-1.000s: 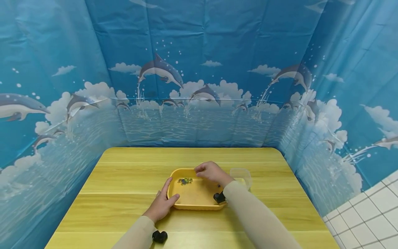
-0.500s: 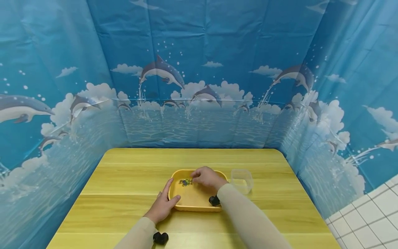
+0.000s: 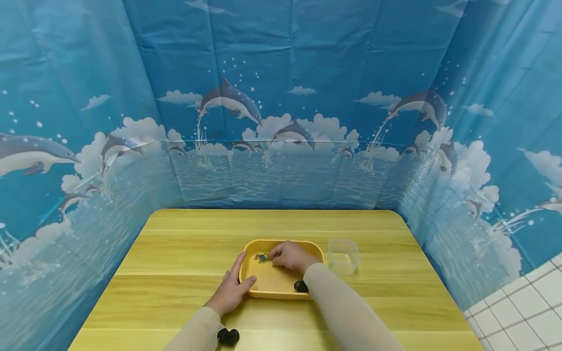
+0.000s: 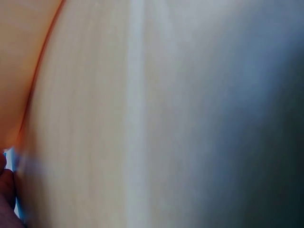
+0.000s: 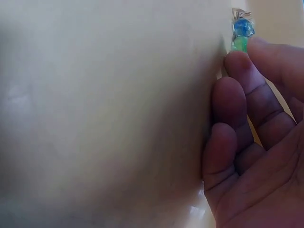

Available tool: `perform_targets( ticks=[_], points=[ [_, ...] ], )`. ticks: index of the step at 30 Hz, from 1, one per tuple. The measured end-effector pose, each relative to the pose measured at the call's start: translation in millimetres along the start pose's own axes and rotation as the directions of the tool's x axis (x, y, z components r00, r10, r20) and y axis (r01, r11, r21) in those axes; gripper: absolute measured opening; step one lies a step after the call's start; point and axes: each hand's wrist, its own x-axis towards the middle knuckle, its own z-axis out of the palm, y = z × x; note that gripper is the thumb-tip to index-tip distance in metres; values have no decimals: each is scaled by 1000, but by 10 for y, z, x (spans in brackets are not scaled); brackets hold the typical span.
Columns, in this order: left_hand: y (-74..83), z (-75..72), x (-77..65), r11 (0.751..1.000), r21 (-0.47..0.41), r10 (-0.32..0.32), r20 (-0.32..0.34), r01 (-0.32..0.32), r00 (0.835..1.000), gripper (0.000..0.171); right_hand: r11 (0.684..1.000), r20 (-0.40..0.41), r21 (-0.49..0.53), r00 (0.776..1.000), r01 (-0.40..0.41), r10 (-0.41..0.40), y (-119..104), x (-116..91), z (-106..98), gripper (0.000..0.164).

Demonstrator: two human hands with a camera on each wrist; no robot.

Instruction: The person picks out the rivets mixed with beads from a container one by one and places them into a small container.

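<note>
On the table a yellow tray (image 3: pixel 274 282) holds a small cluster of coloured glass beads (image 3: pixel 263 257) near its far left part. The left hand (image 3: pixel 231 288) rests on the tray's left side, fingers along the outer wall and thumb over the rim. The right hand (image 3: pixel 291 255) reaches into the tray from the right, its fingertips right at the cluster. In the right wrist view, thumb and forefinger nearly meet beside a green bead (image 5: pixel 240 44), with a blue bead (image 5: pixel 243 27) just beyond; I cannot tell whether they pinch the green one. The other fingers are curled.
A clear plastic box (image 3: pixel 344 265) stands on the table (image 3: pixel 184 268) just right of the tray. Behind the table hangs a blue dolphin-print curtain (image 3: pixel 281 175). Black wrist devices sit at both sleeves.
The right hand has moved left and down to the bead cluster, and the clear box has come into fuller view. The left hand stays on the tray's edge.
</note>
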Motion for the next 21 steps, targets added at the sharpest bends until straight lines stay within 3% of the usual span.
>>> perform_targets(
  ticks=[21],
  points=[
    [47, -8, -24, 999, 10, 30, -3, -30, 1000, 72, 1000, -9, -24, 1000, 6, -6, 50, 44, 43, 12]
  ],
)
